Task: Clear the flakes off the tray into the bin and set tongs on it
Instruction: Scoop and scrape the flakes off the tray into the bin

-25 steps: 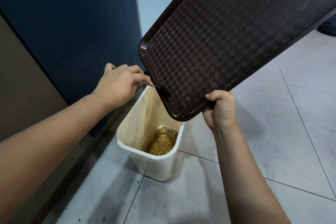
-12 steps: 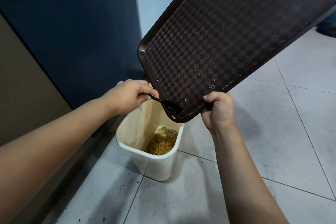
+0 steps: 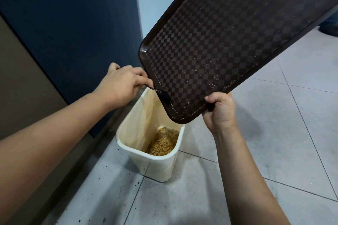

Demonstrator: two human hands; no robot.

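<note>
While tilted over the bin (image 3: 161, 159): tray (image 3: 228, 45), right hand (image 3: 220, 109) gripping its lower edge.
Left hand (image 3: 122, 86): pinches small dark tool (image 3: 161, 93), perhaps a brush.
Floor (image 3: 274, 151): grey tiles, speckled.
Wall (image 3: 73, 14): dark blue.

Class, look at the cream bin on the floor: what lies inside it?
Inside the bin lies a heap of golden flakes on its floor. The tray corner covers part of the opening, so that part stays unseen.

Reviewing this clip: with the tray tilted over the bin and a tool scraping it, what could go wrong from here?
1. The tray is far wider than the bin; crumbs along its lower right edge may slide onto the floor.
2. The right hand holds only the lower rim of the steep tray, so it might twist or slip.
3. The dark tool pinched by the left hand could flick flakes outside.
</note>
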